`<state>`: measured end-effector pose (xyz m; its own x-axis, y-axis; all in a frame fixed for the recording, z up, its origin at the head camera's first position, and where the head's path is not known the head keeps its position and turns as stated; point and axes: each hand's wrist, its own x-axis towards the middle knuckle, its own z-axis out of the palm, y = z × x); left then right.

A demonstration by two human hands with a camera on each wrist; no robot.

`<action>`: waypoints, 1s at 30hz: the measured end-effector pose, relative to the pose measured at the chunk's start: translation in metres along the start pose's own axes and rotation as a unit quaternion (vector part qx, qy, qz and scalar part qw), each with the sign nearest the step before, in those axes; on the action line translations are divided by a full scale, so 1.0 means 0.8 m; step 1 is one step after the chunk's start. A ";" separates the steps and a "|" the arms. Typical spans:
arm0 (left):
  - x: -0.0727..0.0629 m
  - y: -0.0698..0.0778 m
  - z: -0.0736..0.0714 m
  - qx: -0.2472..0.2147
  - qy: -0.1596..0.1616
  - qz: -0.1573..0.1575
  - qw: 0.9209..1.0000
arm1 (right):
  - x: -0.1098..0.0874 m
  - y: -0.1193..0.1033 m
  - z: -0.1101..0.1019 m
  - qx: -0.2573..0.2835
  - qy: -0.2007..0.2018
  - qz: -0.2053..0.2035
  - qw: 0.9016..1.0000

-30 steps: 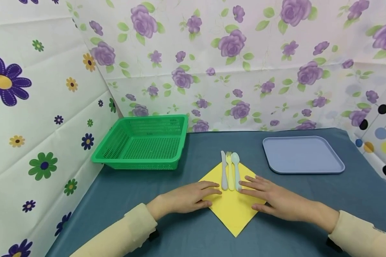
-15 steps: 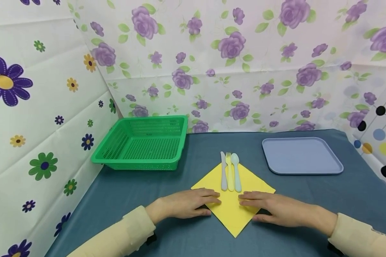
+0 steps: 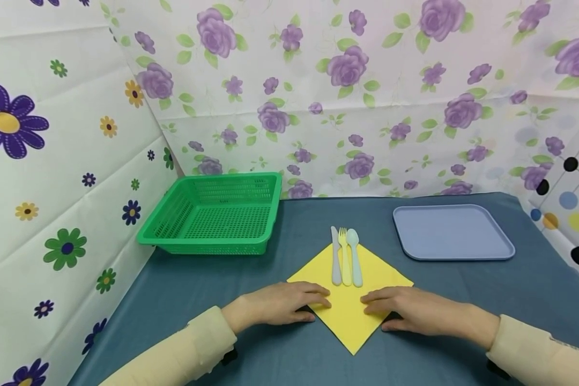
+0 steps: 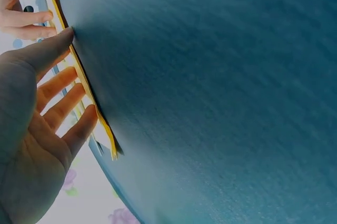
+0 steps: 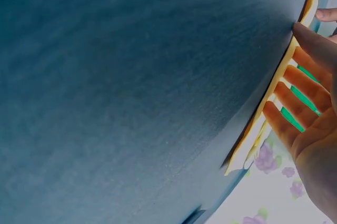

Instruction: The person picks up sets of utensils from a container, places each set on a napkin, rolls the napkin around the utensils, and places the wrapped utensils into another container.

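A yellow napkin point(image 3: 349, 321) lies on the table turned like a diamond, with a pale purple knife point(image 3: 336, 262), a yellow fork point(image 3: 344, 262) and a light green spoon point(image 3: 355, 262) side by side on its upper half. My left hand point(image 3: 282, 303) is at the napkin's lower left edge, fingers over the yellow surface and thumb at the edge. Opposite it, my right hand point(image 3: 415, 310) reaches over the lower right edge in the same way. Both wrist views show spread fingers point(image 4: 63, 105) above the napkin and the thumb beside its edge. Neither hand holds anything.
A green perforated basket point(image 3: 209, 249) stands at the back left. At the back right lies a light blue tray point(image 3: 453, 233). Dark blue cloth point(image 3: 212, 284) covers the table, and flowered sheets point(image 3: 318, 150) hang behind and to the left.
My right hand has come down and back from beside the spoon to the napkin's lower right edge. The left hand has barely shifted; the cutlery stays in place.
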<state>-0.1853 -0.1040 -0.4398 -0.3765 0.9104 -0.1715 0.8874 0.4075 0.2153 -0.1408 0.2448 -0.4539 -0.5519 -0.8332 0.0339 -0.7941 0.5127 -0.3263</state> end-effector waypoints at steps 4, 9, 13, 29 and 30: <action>0.003 -0.002 -0.001 0.015 0.014 0.009 1.000 | 0.003 0.002 0.000 -0.005 0.016 -0.007 1.000; 0.008 -0.005 -0.003 0.011 0.025 0.016 1.000 | 0.006 0.003 -0.001 -0.016 0.035 -0.022 0.999; 0.009 -0.008 -0.002 -0.006 0.027 0.009 1.000 | 0.007 0.004 0.000 -0.020 0.045 -0.036 0.998; 0.014 -0.011 -0.002 -0.048 0.063 0.007 0.997 | 0.007 -0.002 -0.002 -0.009 0.010 0.006 1.000; 0.014 -0.011 -0.002 -0.055 0.064 0.003 0.996 | 0.008 -0.002 -0.001 -0.012 0.012 0.006 1.000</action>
<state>-0.1977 -0.0969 -0.4423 -0.4083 0.9117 -0.0464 0.8578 0.4006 0.3222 -0.1430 0.2390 -0.4519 -0.5677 -0.8216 0.0516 -0.7925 0.5284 -0.3044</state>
